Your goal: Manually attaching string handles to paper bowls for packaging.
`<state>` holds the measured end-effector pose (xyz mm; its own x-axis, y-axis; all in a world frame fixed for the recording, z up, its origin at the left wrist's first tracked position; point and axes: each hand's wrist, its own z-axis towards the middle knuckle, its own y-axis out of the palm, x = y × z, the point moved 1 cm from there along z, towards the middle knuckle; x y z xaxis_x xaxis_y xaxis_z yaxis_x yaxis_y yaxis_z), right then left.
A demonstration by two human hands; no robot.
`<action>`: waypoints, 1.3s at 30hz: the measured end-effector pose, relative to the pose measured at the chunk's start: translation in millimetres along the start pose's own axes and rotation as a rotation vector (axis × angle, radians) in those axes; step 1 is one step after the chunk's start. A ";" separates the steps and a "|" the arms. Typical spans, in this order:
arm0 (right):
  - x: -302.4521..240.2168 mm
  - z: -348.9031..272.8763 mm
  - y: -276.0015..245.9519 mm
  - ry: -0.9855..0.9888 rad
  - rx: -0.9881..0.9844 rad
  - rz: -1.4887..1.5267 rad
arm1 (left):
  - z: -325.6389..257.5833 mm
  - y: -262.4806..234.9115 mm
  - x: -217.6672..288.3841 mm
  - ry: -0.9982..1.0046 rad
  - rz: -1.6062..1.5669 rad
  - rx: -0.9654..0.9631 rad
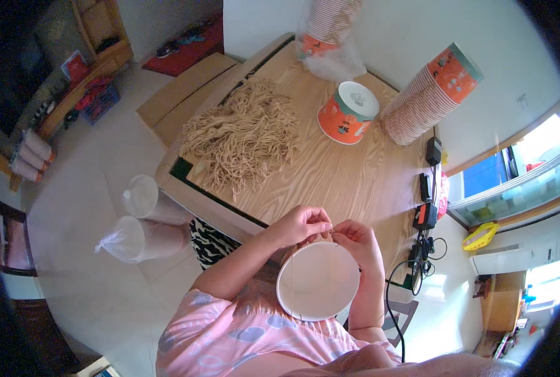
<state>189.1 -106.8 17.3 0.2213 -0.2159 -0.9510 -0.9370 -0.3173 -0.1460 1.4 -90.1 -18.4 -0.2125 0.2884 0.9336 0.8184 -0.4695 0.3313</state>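
You held a white paper bucket (318,281) over your lap, its open mouth turned up toward you, just off the near edge of the tabletop (330,176). Your left hand (300,225) and your right hand (357,240) met at the bucket's far rim, both pinched narrow on a thin pale cord (327,234) that crossed the gap between your fingertips. A faint line also ran down the inside wall of the bucket, which I took for the same cord.

By my reading, you were in the middle of fitting a string handle to the rim, with the end being threaded or knotted. The next move would have called for a steady pinch, a short pull to seat the cord, and the bucket kept from turning.

Behind your hands lay a loose heap of tan cords (245,135) on the tabletop. Beyond it one orange bucket (349,113) stood upside down, white base up, with small printed figures on its side. A leaning stack of orange buckets (427,94) rested to its right, and another stack (327,25) rose at the far edge in clear wrap. Two bagged sleeves of clear cups (145,220) lay on the floor to your left.
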 end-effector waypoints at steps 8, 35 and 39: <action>2.3 0.7 -0.2 -0.002 -0.010 -0.003 | -5.4 4.3 -3.6 -0.010 -0.154 -0.057; -6.5 1.4 -0.5 -0.083 -0.050 -0.128 | -16.9 16.6 8.7 0.200 0.086 0.000; -1.3 1.7 -1.6 -0.054 -0.056 -0.104 | -16.6 16.9 4.3 0.130 -0.091 -0.016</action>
<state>189.9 -104.4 18.3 0.3004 -0.1291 -0.9450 -0.8927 -0.3870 -0.2309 5.4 -110.7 -6.5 -0.3538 0.2204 0.9090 0.7844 -0.4595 0.4167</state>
